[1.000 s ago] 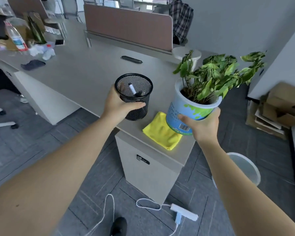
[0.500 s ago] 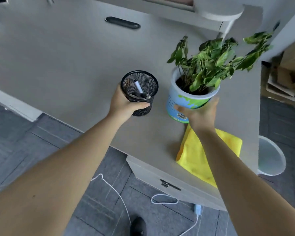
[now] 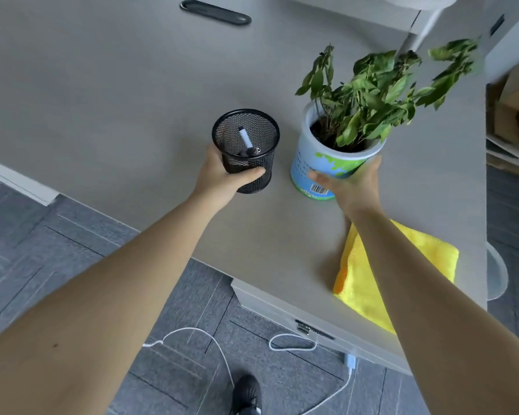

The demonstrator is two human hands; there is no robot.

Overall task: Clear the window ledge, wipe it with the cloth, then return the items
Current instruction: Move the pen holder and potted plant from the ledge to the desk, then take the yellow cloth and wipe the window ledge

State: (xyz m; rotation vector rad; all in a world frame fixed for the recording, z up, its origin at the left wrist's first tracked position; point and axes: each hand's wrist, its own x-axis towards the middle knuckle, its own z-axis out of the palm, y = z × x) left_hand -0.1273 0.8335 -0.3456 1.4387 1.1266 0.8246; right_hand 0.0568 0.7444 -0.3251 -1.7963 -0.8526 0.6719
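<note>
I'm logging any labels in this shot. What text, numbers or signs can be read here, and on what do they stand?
None can be read.
Plant pot, held in the right hand: a barcode with digits near the base, too small to read.
Plant pot, blue side: rows of white print, too blurred to read.
Mesh pen holder, in the left hand: no text visible.
Yellow cloth: no text visible.

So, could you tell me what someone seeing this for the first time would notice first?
Probably the leafy potted plant gripped by the right hand and the black mesh pen holder gripped by the left hand, side by side over the grey desk. Next, the bright yellow cloth lying near the desk's front edge, under the right forearm.
</note>
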